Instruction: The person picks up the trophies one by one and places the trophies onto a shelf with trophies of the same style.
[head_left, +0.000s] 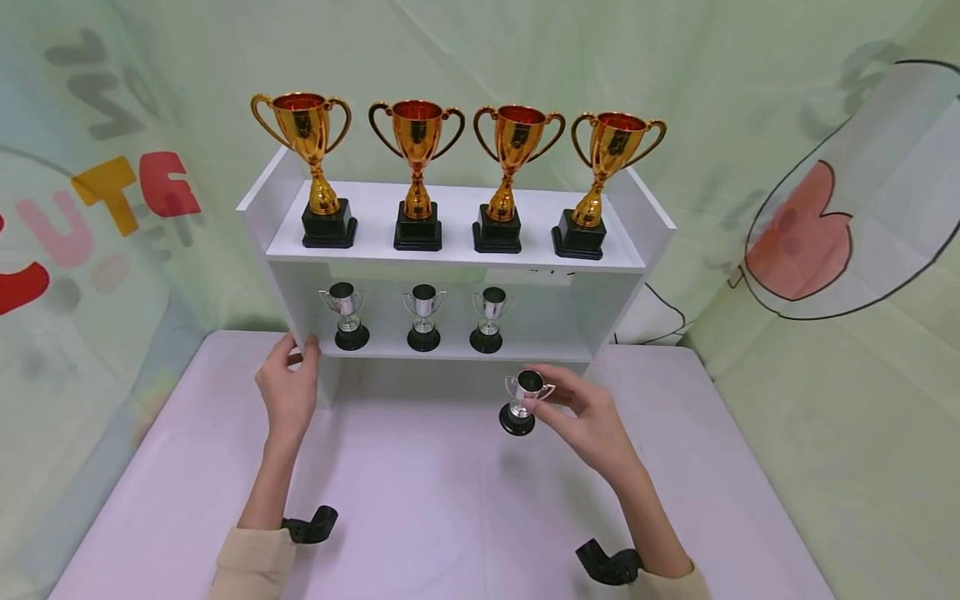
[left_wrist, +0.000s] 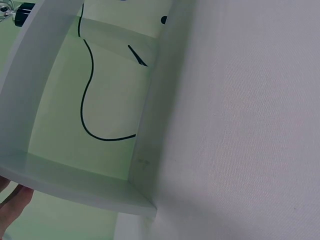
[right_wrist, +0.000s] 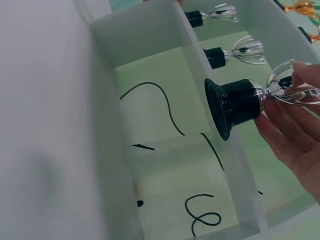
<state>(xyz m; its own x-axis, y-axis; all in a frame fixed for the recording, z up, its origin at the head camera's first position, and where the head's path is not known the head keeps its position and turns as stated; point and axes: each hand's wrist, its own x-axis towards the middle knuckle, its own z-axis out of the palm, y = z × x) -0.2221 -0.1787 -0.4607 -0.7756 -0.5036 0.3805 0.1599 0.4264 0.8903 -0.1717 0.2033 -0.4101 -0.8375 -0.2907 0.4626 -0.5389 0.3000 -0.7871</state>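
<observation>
A small silver trophy cup (head_left: 529, 385) with a black round base is pinched between the thumb and fingers of my right hand (head_left: 592, 417), in front of the shelf's lower right part. In the right wrist view this trophy (right_wrist: 240, 102) lies sideways across the picture, base toward the left. My left hand (head_left: 288, 387) holds the left side panel of the white shelf unit (head_left: 457, 265) at its front edge. Three matching silver trophies, among them the middle one (head_left: 423, 317), stand in a row on the lower shelf, left of the held one.
Several larger gold trophies, one of them at the far left (head_left: 303, 125), line the top shelf on black square bases. A pale cloth-covered table (head_left: 435, 500) bears the unit. Behind hangs a light green printed curtain (head_left: 480, 50), with dark lines showing under the shelf.
</observation>
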